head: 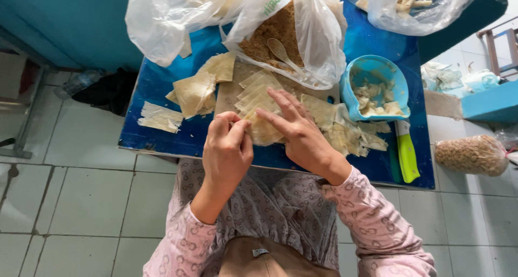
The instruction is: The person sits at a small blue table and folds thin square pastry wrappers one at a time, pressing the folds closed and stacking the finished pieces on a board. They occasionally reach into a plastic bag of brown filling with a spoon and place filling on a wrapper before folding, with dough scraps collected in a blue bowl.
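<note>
I am rolling a pale wrapper sheet at the near edge of the blue table. My left hand pinches its left end between curled fingers, while my right hand presses flat and open on top. Next, I judge, comes a tight, even tuck.

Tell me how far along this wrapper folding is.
Done: hard to tell; the clear bag at the far right holds pale pieces, perhaps finished. In hand: left hand pinches a wrapper's edge while right hand presses it flat. Left: a fanned stack of wrappers, loose sheets, and brown filling with a spoon.
</note>
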